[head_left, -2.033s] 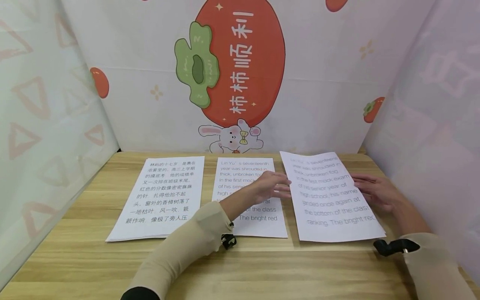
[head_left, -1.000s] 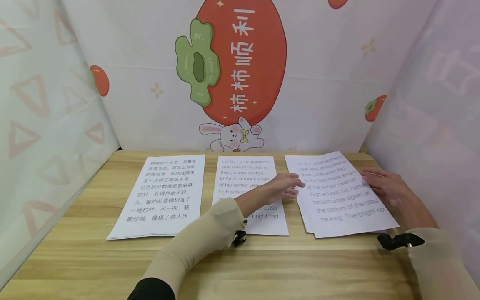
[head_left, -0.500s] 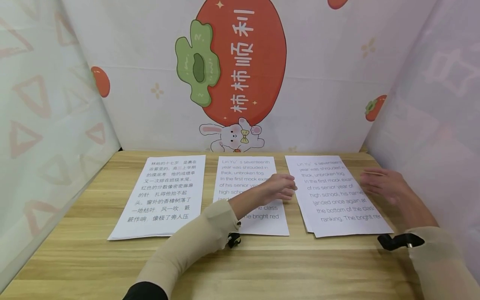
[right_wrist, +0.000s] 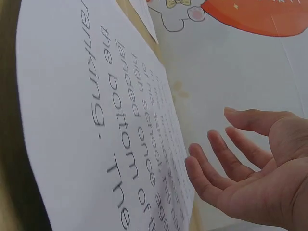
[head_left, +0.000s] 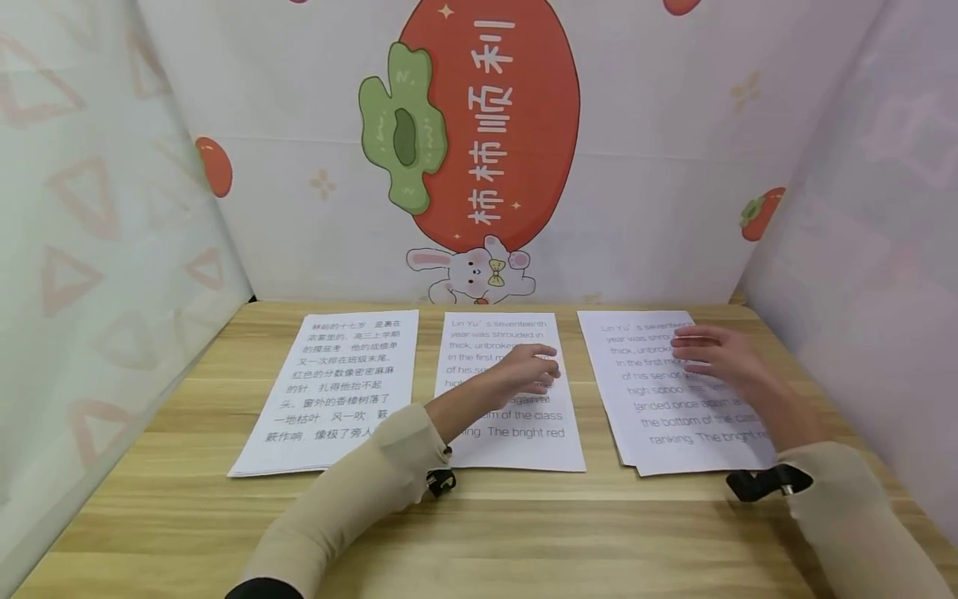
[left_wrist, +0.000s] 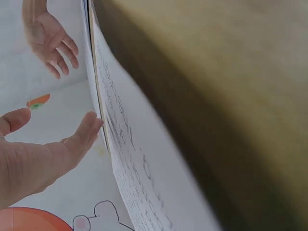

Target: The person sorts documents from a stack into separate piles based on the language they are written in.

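Note:
Three piles of printed paper lie side by side on the wooden table. My left hand (head_left: 524, 371) hovers over the middle English-text sheet (head_left: 509, 453), its fingers loosely bent and holding nothing. Above the right-hand pile of English-text sheets (head_left: 636, 403) is my right hand (head_left: 718, 358), relaxed and slightly spread, with nothing in it. That pile's sheets sit a little out of line at the lower left corner. On the left lies the pile of Chinese-text sheets (head_left: 329, 391), partly behind my left sleeve. In the right wrist view, the right hand (right_wrist: 250, 173) is palm up beside the printed sheet (right_wrist: 72, 125).
The wooden table (head_left: 524, 541) runs toward me in front of the papers. A white printed backdrop (head_left: 636, 208) with a large persimmon picture stands behind it. Pale curtains (head_left: 105, 249) close off both sides. Each wrist wears a black camera strap (head_left: 771, 482).
The sheet held between both hands came down onto the right-hand pile and was let go. My left hand then moved left over the middle sheet; my right hand moved left above its pile.

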